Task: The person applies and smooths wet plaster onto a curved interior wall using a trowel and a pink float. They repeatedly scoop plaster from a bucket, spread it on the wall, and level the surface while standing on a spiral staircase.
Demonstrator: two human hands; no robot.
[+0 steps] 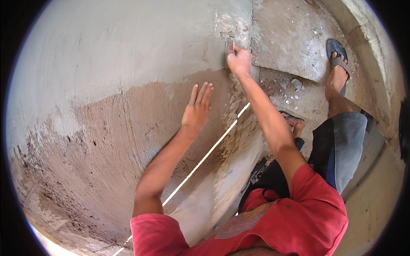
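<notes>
My right hand (240, 62) is closed round a trowel (229, 44), whose flat grey blade lies against the wall near its bottom edge. Most of the handle is hidden in my fist. Smooth grey plaster (141, 42) covers the far part of the wall, with a rough whitish patch just beyond the trowel. My left hand (197, 109) rests flat on the bare brown part of the wall (115, 123), fingers stretched out and nothing held. The ragged border between grey and brown runs close to its fingertips.
A thin pale strip (205, 158) crosses slantwise below my left arm. On the right, a concrete slab (290, 38) has a raised edge, with rubble (296, 83) and white crumbs beside it. My sandalled foot (338, 70) stands on the concrete; my other foot (294, 123) is nearer the wall.
</notes>
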